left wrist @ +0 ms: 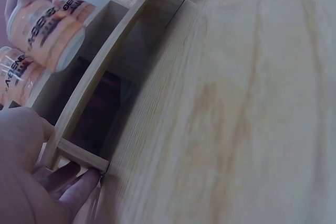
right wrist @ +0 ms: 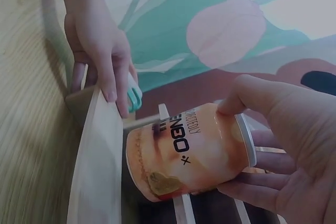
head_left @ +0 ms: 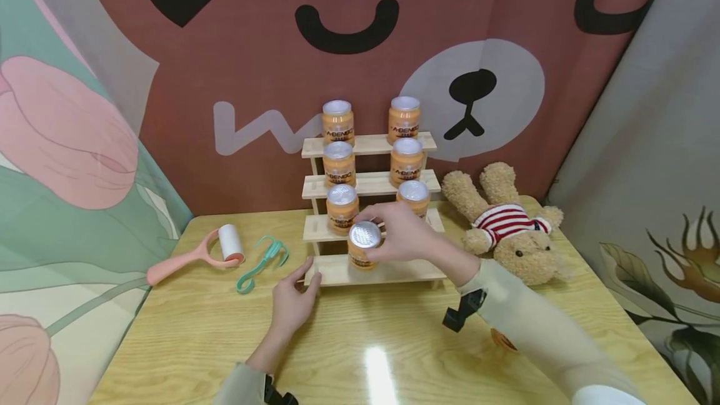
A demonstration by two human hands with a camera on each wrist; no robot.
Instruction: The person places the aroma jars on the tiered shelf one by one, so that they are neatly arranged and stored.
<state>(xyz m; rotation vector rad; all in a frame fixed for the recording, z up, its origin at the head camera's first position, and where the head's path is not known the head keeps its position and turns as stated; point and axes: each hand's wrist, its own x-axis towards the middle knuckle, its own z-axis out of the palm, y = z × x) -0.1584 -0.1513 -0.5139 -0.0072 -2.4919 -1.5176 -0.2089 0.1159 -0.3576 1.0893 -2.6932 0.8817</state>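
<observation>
My right hand [head_left: 402, 233] grips an orange labelled can [head_left: 364, 245] with a silver lid, thumb on one side and fingers on the other. The can is upright at the bottom step of a tiered wooden shelf [head_left: 326, 270]; whether its base touches the board I cannot tell. Around the left end of that step, my left hand [left wrist: 23, 161] has its thumb and fingers. Matching cans stand in pairs on the upper three steps, including a left one [head_left: 343, 208] and a right one [head_left: 415, 197] partly behind my right hand.
A teddy bear [head_left: 512, 230] in a striped shirt lies right of the shelf. On the left are a pink-handled lint roller [head_left: 191, 261] and a teal claw-like tool [head_left: 264, 264]. Another orange object [head_left: 502, 339] is mostly hidden under my right forearm. A printed curtain hangs behind.
</observation>
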